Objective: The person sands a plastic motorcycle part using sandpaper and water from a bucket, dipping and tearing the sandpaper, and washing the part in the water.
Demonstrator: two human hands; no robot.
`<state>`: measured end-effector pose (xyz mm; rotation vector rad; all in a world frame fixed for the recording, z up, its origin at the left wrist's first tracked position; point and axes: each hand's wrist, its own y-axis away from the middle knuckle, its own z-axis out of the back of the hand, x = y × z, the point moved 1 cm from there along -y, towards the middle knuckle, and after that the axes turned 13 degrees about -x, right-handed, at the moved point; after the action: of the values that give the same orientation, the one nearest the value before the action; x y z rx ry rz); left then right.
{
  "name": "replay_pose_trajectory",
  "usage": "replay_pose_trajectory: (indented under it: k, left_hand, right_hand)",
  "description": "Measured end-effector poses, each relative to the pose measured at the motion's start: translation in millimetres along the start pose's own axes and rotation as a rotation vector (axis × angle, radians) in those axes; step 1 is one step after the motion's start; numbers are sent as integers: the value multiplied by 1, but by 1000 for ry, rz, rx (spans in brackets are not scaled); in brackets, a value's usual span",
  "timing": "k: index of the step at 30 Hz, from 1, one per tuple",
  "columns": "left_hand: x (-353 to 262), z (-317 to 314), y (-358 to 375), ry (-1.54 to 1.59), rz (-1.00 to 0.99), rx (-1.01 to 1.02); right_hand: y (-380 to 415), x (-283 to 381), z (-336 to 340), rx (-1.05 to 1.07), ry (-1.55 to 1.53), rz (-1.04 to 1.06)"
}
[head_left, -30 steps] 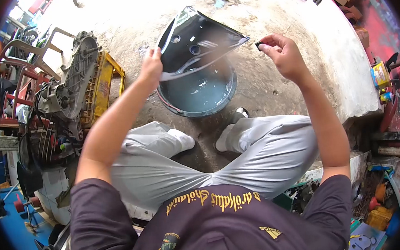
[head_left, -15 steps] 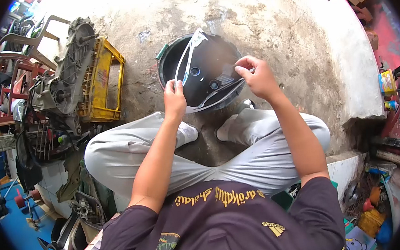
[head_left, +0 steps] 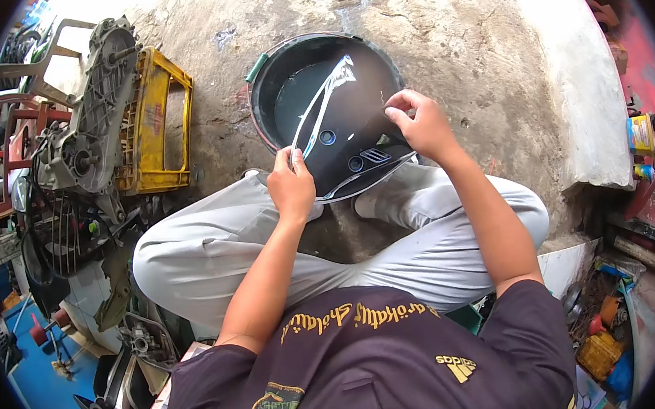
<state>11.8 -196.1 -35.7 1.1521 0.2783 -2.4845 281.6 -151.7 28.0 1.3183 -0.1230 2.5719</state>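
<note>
With the clock face centred on the head view, a blue surface (head_left: 37, 381) lies at 8 o'clock, with assorted parts around it. At 10 o'clock a grey metal casing (head_left: 100, 107) leans upright, and just right of it a yellow crate (head_left: 153, 118) stands on its side. A black bucket (head_left: 263, 106) sits on the concrete floor at 12 o'clock, with liquid in it.

The left hand (head_left: 292, 188) grasps a glossy black panel (head_left: 349, 137) at the panel's own 8 to 9 o'clock edge, pinching it between thumb and fingers. The panel is tilted over the bucket's near right part, its lower edge close to the person's shins.

The right hand (head_left: 423, 128) is at the panel's 2 o'clock side, thumb and fingertips drawn together; I cannot tell whether they hold anything or touch the panel.

Farther right, a whitish ledge (head_left: 581, 100) runs between 2 and 3 o'clock, and a yellow tin (head_left: 640, 134) shows at 3 o'clock.
</note>
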Motion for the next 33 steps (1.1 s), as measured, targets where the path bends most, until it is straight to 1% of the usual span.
replay_pose_trajectory:
  k: [2,4,5,10,12,14,15,16,19,20,22,23,25,26,28,29,30,31,32,33]
  left_hand:
    - [4,-3,5,28,-6,-19]
    - [6,-5,6,21,-5,-49]
    - [7,-6,6,18,-6,-44]
    - [-7,-2,-13,241,30,-20]
    - [-4,-6,-22,267,-4,-50]
    - [12,-16,-35,305,95,-134]
    - [13,-15,-41,263,49,-195]
    - [17,-15,-46,265,52,-198]
    - [23,-17,-54,161,161,-137]
    - [24,-17,-52,161,163,-137]
    - [5,-9,-47,73,147,-154]
    - [9,-10,-47,73,150,-152]
    - [11,-9,-46,-47,-27,-203]
    - [11,-10,-46,-40,-25,-202]
    - [3,-6,-47,-149,-42,-285]
    - [25,-17,-51,-132,-130,-287]
    - [20,-16,-49,-128,-123,-292]
    - [8,-13,-44,-139,-257,-264]
    - [-2,-11,-40,-150,-391,-238]
    - [-4,-10,-37,-173,-478,-149]
  right_hand:
    - [2,-10,0,-26,137,170]
    - [2,-12,1,-29,139,181]
    - [3,-12,1,-7,146,154]
    - [5,-7,3,48,130,109]
    - [3,-1,5,-5,128,200]
    - [2,7,6,-23,94,218]
    - [2,10,7,-40,63,230]
    - [3,12,8,-38,65,233]
    - [3,15,8,-47,14,216]
    - [3,14,7,-41,21,207]
    - [3,11,5,-32,31,194]
    - [3,8,2,-32,28,195]
    - [5,6,-3,-30,29,197]
    - [6,7,-5,-33,31,165]
    - [5,9,-9,-36,44,140]
    - [3,9,-12,-45,38,141]
    - [1,11,-17,-52,31,141]
    - [-2,14,-23,-45,34,146]
    - [-8,18,-30,-99,38,166]
    - [-14,23,-39,-153,40,186]
